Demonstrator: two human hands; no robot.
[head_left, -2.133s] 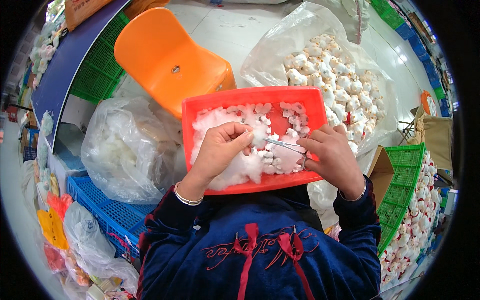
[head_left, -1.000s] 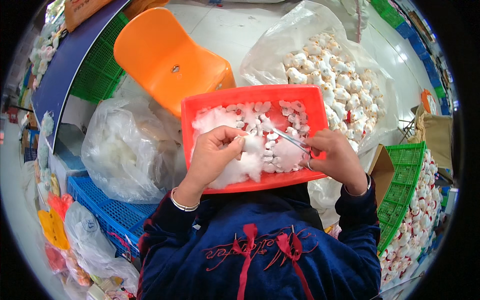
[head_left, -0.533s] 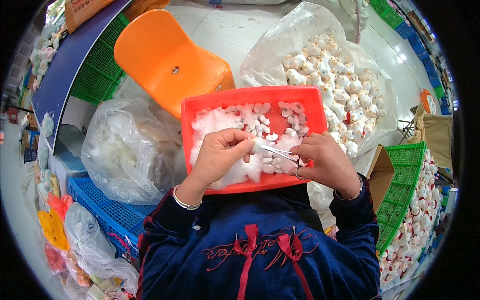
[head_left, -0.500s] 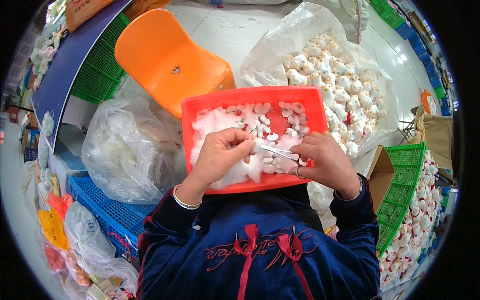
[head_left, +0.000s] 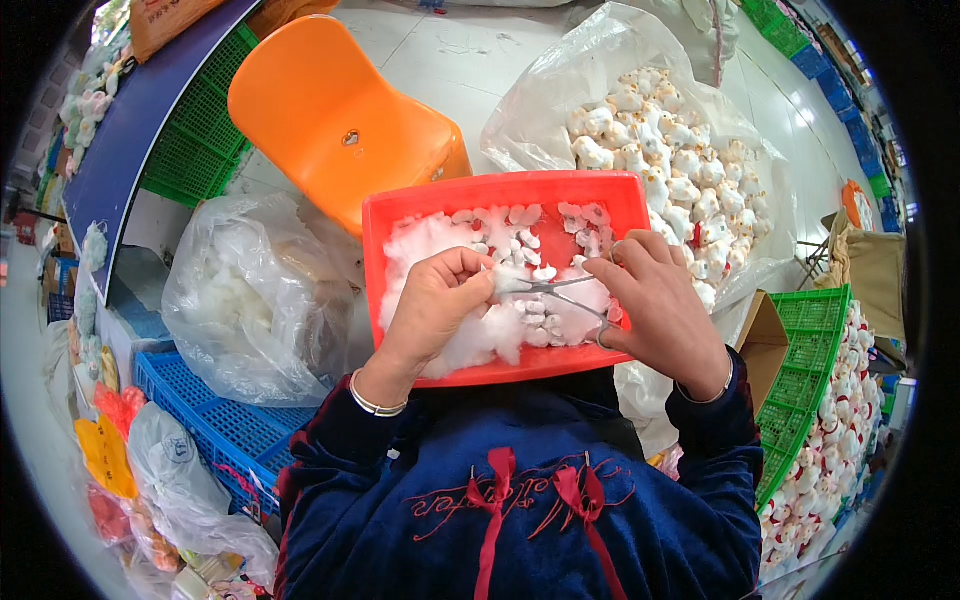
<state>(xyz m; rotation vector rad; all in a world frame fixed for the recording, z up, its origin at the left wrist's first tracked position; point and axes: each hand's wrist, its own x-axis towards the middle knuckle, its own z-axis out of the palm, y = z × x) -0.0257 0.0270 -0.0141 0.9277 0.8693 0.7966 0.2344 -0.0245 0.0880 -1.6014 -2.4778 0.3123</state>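
Over a red plastic tray [head_left: 500,186], my left hand [head_left: 432,305] pinches a small white fabric piece [head_left: 509,279] between thumb and fingertips. My right hand [head_left: 655,300] grips scissors [head_left: 553,288] by the handles, their blades parted and pointing left, with the tips at the white piece. Fluffy white stuffing [head_left: 420,255] fills the tray's left side and near part. Several small white stuffed pieces [head_left: 526,240] lie in the tray's middle and right. My hands and the tuft hide some of what lies below.
An orange chair [head_left: 350,120] stands beyond the tray. At far right, a clear bag [head_left: 530,110] holds many white plush pieces [head_left: 690,180]. Another plastic bag [head_left: 250,300] with stuffing sits left, above a blue crate [head_left: 215,420]. A green crate [head_left: 805,370] and cardboard box [head_left: 762,345] stand right.
The scissors' handles have spread and the blades have parted, with my right hand opening wider around them. My left hand has shifted slightly left with the white piece.
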